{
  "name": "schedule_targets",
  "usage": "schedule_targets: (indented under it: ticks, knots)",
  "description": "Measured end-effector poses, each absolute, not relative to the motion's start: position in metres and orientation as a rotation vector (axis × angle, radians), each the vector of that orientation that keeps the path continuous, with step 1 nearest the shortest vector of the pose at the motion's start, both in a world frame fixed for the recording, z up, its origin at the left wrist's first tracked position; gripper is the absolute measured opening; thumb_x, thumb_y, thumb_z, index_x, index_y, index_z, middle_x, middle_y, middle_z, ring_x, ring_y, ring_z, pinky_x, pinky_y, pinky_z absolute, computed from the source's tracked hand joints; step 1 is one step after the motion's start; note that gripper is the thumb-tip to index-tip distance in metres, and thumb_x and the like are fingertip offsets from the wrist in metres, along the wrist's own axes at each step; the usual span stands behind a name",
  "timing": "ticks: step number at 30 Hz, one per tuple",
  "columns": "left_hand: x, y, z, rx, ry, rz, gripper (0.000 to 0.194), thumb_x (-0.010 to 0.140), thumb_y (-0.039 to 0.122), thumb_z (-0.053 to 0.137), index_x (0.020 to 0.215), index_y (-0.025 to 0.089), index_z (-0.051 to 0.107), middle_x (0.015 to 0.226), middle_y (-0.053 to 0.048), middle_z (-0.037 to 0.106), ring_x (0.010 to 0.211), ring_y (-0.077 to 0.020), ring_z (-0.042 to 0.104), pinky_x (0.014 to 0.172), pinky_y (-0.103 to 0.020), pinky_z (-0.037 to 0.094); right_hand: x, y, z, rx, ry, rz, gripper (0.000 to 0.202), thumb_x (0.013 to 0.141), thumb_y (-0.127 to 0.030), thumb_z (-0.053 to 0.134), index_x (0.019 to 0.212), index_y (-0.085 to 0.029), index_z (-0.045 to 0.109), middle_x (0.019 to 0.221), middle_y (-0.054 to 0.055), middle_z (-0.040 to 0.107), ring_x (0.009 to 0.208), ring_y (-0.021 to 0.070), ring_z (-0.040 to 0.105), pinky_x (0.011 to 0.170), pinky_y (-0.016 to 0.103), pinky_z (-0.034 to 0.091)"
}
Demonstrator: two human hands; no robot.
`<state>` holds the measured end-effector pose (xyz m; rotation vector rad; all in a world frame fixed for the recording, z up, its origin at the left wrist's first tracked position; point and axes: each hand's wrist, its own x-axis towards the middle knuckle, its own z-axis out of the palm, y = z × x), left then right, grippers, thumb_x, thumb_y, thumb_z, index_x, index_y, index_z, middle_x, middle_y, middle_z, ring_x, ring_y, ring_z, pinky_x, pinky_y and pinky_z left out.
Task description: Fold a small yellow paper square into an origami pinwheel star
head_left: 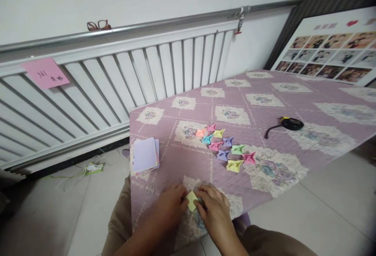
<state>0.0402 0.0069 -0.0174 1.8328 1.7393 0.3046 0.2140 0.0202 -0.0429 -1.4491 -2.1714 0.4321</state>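
Note:
Near the front edge of the cloth-covered table, a small folded square of yellow-green paper (192,201) lies between my hands, turned corner-up, with crease lines on its face. My left hand (174,205) pinches its left corner. On the opposite side, my right hand (213,205) has thumb and fingers closed on the right corner. Beyond them stand several folded paper pieces in pink, orange, blue, purple, green and yellow, the closest being a yellow folded paper piece (234,166). To the left is a stack of paper sheets (145,155), with a lilac sheet on top.
A black corded object (292,124) with a yellow part lies at the right of the table (199,101). Behind the table is a white radiator (164,68) with a pink note (45,73). Glasses (99,25) rest on the pipe, and a photo board (329,48) leans at the far right.

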Motion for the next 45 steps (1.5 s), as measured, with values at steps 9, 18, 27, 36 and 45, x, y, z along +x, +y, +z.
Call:
schedule_targets:
  ticks: [9,18,27,36,45]
  knots:
    - [0.038,0.01,-0.013,1.929,1.669,0.297,0.012,0.08,0.013,0.05,0.089,0.019,0.056,0.089,0.001,0.06,0.082,-0.0149,0.052,0.071,-0.025,0.035,0.212,0.019,-0.042,-1.438,-2.151,0.422,0.011,0.076,-0.015,0.062,0.075,-0.026,0.062,0.104,0.0,0.066,0.105,0.025,0.057,0.088,0.041,0.036]
    - [0.038,0.009,-0.015,2.044,1.661,0.296,0.008,0.087,0.019,0.051,0.084,0.019,0.059,0.089,0.0,0.06,0.083,-0.015,0.054,0.071,-0.025,0.036,0.213,0.019,-0.041,-1.392,-2.114,0.453,0.013,0.076,-0.015,0.064,0.078,-0.028,0.063,0.103,-0.001,0.066,0.102,0.0234,0.057,0.086,0.039,0.034]
    - [0.039,0.002,-0.019,2.263,1.665,0.155,0.017,0.091,0.017,0.046,0.085,0.018,0.062,0.093,-0.004,0.062,0.082,-0.0168,0.055,0.072,-0.027,0.04,0.214,0.017,-0.044,-1.3,-2.124,0.397,0.013,0.079,-0.014,0.063,0.075,-0.026,0.063,0.094,-0.001,0.065,0.092,0.0199,0.056,0.084,0.036,0.034]
    - [0.029,-0.001,-0.042,2.457,1.564,0.176,0.016,0.089,0.013,0.047,0.085,0.018,0.062,0.09,-0.003,0.061,0.078,-0.0165,0.054,0.067,-0.026,0.041,0.215,0.015,-0.048,-1.233,-2.212,0.25,0.014,0.082,-0.013,0.06,0.078,-0.025,0.064,0.087,0.0,0.065,0.087,0.0193,0.055,0.085,0.035,0.037]
    - [0.029,-0.008,-0.033,2.467,1.57,0.153,0.015,0.092,0.013,0.046,0.09,0.018,0.059,0.094,-0.003,0.061,0.082,-0.0167,0.055,0.072,-0.027,0.043,0.219,0.006,-0.056,-1.199,-2.206,0.207,0.028,0.084,-0.011,0.053,0.098,-0.03,0.069,0.092,0.0,0.067,0.089,0.0196,0.057,0.088,0.036,0.038]
